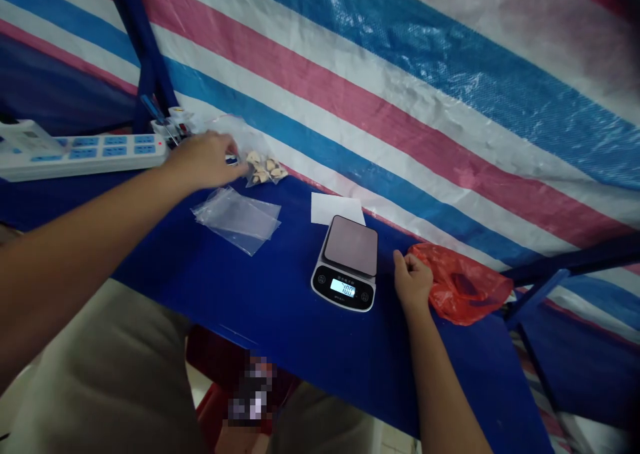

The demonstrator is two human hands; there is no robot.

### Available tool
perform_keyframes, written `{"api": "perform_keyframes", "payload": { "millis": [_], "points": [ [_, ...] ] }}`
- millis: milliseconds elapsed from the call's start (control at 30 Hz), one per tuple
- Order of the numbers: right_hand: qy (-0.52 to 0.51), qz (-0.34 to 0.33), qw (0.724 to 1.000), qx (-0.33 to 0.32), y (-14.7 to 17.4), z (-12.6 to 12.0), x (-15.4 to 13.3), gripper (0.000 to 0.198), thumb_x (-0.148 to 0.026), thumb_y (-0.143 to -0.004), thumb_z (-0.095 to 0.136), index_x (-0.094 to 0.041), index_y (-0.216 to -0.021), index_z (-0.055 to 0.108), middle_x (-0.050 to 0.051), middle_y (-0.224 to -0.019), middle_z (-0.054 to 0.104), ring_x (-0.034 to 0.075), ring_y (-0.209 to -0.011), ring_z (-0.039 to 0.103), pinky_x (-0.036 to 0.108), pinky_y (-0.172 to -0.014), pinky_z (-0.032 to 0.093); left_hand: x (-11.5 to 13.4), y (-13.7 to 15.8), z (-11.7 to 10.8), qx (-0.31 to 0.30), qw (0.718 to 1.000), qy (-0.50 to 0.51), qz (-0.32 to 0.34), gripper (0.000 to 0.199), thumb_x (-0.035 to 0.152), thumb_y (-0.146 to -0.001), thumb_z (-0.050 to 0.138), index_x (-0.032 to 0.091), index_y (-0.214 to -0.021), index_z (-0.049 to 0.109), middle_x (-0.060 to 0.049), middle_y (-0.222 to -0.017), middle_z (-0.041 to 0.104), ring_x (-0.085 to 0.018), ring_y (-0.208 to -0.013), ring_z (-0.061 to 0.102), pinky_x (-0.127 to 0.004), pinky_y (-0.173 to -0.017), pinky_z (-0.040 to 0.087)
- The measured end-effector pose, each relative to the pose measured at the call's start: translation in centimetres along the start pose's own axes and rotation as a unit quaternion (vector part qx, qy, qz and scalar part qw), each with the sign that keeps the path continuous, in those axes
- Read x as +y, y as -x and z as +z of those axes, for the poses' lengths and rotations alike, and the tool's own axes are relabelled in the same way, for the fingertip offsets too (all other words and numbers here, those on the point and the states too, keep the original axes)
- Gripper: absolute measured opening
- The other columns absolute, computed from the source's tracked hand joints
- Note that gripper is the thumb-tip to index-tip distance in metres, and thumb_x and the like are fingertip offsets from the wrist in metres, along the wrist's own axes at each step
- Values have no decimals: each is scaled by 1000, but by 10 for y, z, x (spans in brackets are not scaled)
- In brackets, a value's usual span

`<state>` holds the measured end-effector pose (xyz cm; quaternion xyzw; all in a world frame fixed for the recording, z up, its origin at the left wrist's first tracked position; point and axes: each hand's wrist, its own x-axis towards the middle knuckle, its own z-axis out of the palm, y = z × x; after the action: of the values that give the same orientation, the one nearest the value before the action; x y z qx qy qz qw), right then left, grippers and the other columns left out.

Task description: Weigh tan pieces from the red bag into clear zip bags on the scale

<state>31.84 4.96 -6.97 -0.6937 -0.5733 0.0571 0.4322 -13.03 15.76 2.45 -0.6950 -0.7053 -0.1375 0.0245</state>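
Note:
My left hand [213, 159] reaches to the back left of the table, its fingers curved and thumb apart. Right by its fingertips lies a clear plastic bag of pale, dark-marked pieces [267, 169]; whether the thumb touches it is hard to make out. In front of that hand, several flat clear plastic bags [240, 217] overlap on the blue table. My right hand [413, 277] rests closed, thumb upward, just right of a digital kitchen scale [351, 247], against the edge of a red plastic bag [463, 284]. Nothing shows in its fingers. The scale's display is lit, with nothing on its plate.
Behind the scale lies a white paper [337, 207]. A long white power strip [100, 153] runs along the back left, with small items and a blue-handled tool [154, 111] beside it. A striped tarp [320, 87] hangs behind the table [280, 294].

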Motion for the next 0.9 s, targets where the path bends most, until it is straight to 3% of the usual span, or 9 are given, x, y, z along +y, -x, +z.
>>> {"api": "perform_keyframes", "payload": {
  "millis": [100, 200, 400, 567, 667, 767, 833, 900],
  "points": [
    [1, -3, 1000, -6, 0, 1, -2, 49, -49, -87, 56, -24, -54, 30, -7, -52, 27, 10, -50, 28, 29, -52, 25, 1, 47, 16, -39, 997, -54, 29, 72, 61, -85, 54, 9, -135, 51, -24, -134, 55, -37, -115, 51, -47, -92, 42],
    [8, -6, 1000, -5, 0, 1, -4, 50, -49, -87, 56, -24, -54, 28, -7, -51, 26, 10, -51, 28, 29, -52, 25, -5, 75, 30, -36, 998, -44, 41, 60, 53, -91, 47, 13, -135, 48, -22, -130, 58, -37, -110, 52, -44, -86, 41],
    [11, -6, 1000, -10, 1, 2, -4, 50, -48, -87, 56, -24, -54, 26, -7, -52, 25, 10, -51, 28, 29, -53, 24, -25, 78, 41, 5, 997, 74, 33, 32, 34, -90, 52, 21, -119, 55, -7, -109, 67, -23, -99, 53, -29, -79, 35],
    [1, -10, 1000, -16, 0, 2, -2, 50, -49, -87, 56, -24, -55, 27, -7, -52, 25, 11, -52, 28, 29, -54, 26, -22, 81, 36, 51, 997, 55, 28, 27, 35, -93, 50, 21, -114, 59, -4, -102, 72, -26, -104, 52, -40, -92, 33],
    [-1, -16, 1000, -7, 0, 2, -2, 50, -48, -87, 56, -24, -55, 26, -7, -52, 25, 10, -51, 27, 29, -54, 25, -8, 84, 21, 99, 989, 100, 54, 28, 37, -96, 49, 20, -114, 61, -4, -101, 72, -22, -101, 56, -38, -93, 38],
    [-2, -17, 1000, 3, 1, 1, -4, 51, -49, -89, 56, -24, -55, 28, -7, -52, 26, 10, -51, 27, 29, -53, 24, 21, 83, 0, 130, 962, 220, 91, 28, 39, -93, 58, 21, -113, 62, -2, -101, 71, -15, -92, 61, -27, -85, 44],
    [-11, -15, 1000, 10, 1, 1, -5, 52, -52, -90, 54, -24, -55, 29, -7, -53, 27, 10, -51, 28, 29, -53, 24, 49, 79, -12, 133, 932, 311, 131, 28, 37, -88, 65, 21, -110, 63, -1, -98, 72, -14, -89, 62, -25, -80, 45],
    [-33, -21, 999, 11, 2, 1, -7, 52, -56, -91, 52, -24, -57, 30, -6, -54, 28, 11, -52, 30, 29, -52, 25, 84, 72, -15, 76, 885, 416, 197, 29, 35, -87, 67, 19, -111, 62, -2, -94, 70, -13, -84, 63, -25, -75, 46]
  ]
}}
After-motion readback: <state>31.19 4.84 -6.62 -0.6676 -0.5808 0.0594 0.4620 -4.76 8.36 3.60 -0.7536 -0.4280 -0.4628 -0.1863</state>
